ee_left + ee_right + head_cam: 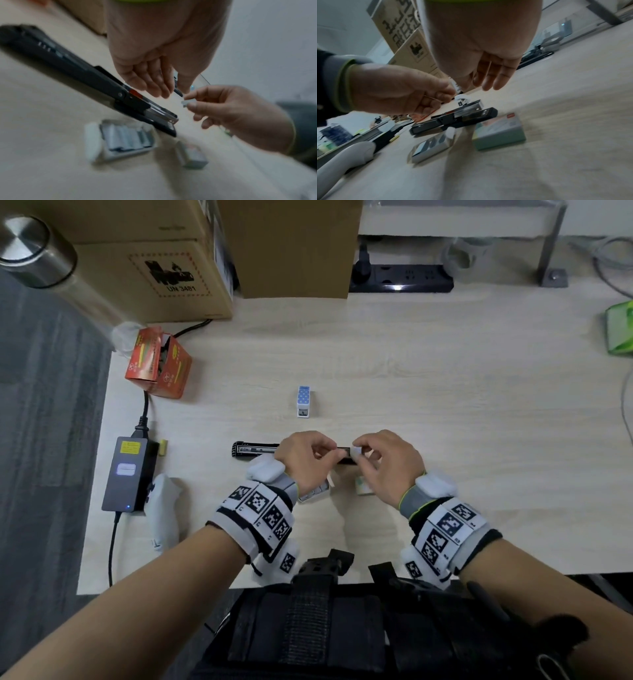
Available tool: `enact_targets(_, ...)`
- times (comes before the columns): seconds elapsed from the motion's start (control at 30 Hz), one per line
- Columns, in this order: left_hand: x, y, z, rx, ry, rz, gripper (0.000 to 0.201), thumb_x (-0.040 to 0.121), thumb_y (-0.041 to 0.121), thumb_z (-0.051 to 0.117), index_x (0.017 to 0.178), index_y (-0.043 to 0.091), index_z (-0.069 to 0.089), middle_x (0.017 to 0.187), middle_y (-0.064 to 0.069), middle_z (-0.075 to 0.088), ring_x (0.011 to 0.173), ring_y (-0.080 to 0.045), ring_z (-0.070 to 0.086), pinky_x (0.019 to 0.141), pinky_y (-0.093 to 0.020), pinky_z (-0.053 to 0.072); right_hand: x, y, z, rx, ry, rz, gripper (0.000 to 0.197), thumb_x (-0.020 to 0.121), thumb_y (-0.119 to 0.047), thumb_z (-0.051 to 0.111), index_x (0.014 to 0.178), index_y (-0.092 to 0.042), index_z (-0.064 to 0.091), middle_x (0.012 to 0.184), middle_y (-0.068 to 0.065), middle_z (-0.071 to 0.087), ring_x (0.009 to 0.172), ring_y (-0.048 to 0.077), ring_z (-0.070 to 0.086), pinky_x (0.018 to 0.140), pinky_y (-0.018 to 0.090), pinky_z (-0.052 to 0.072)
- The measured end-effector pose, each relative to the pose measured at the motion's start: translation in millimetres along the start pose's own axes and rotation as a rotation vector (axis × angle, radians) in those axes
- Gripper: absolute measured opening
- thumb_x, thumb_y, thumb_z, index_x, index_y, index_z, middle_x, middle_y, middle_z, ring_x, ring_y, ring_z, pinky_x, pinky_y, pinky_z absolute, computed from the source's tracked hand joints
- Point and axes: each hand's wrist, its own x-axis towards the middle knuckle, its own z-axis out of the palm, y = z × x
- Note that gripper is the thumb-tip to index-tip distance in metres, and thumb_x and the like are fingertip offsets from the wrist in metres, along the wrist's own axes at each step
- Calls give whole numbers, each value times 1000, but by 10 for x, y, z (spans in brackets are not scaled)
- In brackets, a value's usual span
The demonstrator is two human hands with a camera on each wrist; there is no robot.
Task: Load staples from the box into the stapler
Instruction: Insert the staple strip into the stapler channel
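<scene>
Black and opened, the stapler [255, 449] lies on the pale tabletop [445, 392]. Above its tray the right hand [387, 465] pinches a short strip of staples [188, 102]; the left hand [303, 462] holds its fingers curled close beside, its grip unclear. An open staple box [126, 138] sits just beside the stapler.

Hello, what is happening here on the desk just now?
A person is loading a black stapler, which lies opened on the desk. The right hand pinches a small strip of staples just above the stapler's open front end. The left hand hovers beside it, fingers nearly meeting the strip; what it holds is unclear. The open staple box tray and its sleeve lie nearby.
</scene>
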Motion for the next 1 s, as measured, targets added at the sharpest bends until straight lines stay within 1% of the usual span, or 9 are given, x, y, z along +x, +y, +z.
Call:
enact_targets(0.1, 58, -98, -22, 388, 33, 195, 32, 83, 40, 65, 112, 27, 65, 111, 2, 61, 102, -20, 54, 90, -35, 43, 109, 108, -14, 38, -42, 52, 15, 81, -24, 69, 96, -26, 69, 92, -7, 55, 80, 11, 54, 70, 24, 40)
enact_targets(0.17, 93, -142, -37, 530, -16, 229, 36, 85, 41, 60, 119, 30, 59, 119, 4, 55, 111, -22, 47, 93, -33, 32, 136, 119, 10, 38, -73, 57, 15, 80, -25, 70, 95, -27, 70, 91, -9, 52, 85, 13, 54, 72, 26, 41)
enact_targets(0.23, 128, -180, -41, 587, -68, 215, 35, 87, 40, 57, 121, 32, 56, 121, 6, 53, 114, -21, 44, 94, -33, 28, 155, 113, 49, 38, -93, 69, 14, 80, -25, 69, 95, -27, 70, 91, -7, 51, 89, 15, 54, 74, 29, 43)
enact_targets(0.33, 167, -185, -42, 581, -110, 198, 26, 90, 35, 52, 116, 35, 59, 114, 6, 57, 109, -21, 47, 91, -33, 29, 173, 119, 85, 46, -106, 99, 14, 81, -25, 69, 95, -26, 71, 90, -6, 51, 88, 16, 53, 73, 29, 43)
enact_targets(0.47, 234, -146, -80, 591, -161, 168, 25, 90, 35, 52, 113, 38, 61, 110, 6, 59, 105, -21, 51, 91, -35, 33, 193, 137, 123, 37, -114, 116, 15, 80, -26, 70, 95, -26, 71, 90, -6, 52, 88, 16, 54, 71, 26, 40)
enact_targets(0.57, 242, -126, -104, 592, -184, 161, 25, 90, 36, 53, 112, 39, 63, 109, 5, 60, 103, -22, 53, 90, -36, 38, 192, 117, 136, 74, -120, 120, 15, 79, -22, 72, 94, -23, 72, 89, -5, 52, 87, 16, 54, 71, 26, 39)
enact_targets(0.7, 219, -111, -116, 568, -172, 153, 25, 90, 34, 53, 112, 39, 64, 106, 5, 62, 101, -22, 54, 89, -36, 38, 174, 99, 135, 81, -111, 125, 14, 78, -21, 72, 92, -24, 72, 87, -6, 52, 84, 15, 54, 69, 24, 38)
enact_targets(0.83, 220, -99, -114, 552, -179, 146, 23, 89, 34, 54, 109, 38, 65, 105, 5, 63, 99, -22, 54, 89, -37, 40, 168, 97, 133, 109, -90, 101, 13, 79, -21, 72, 92, -23, 72, 86, -3, 55, 83, 17, 56, 71, 29, 45)
enact_targets(1.0, 218, -107, -113, 543, -170, 140, 24, 88, 34, 56, 110, 37, 66, 107, 5, 63, 102, -22, 54, 91, -40, 41, 164, 113, 142, 97, -98, 97, 12, 79, -20, 71, 91, -23, 72, 85, -4, 54, 82, 17, 56, 70, 28, 44)
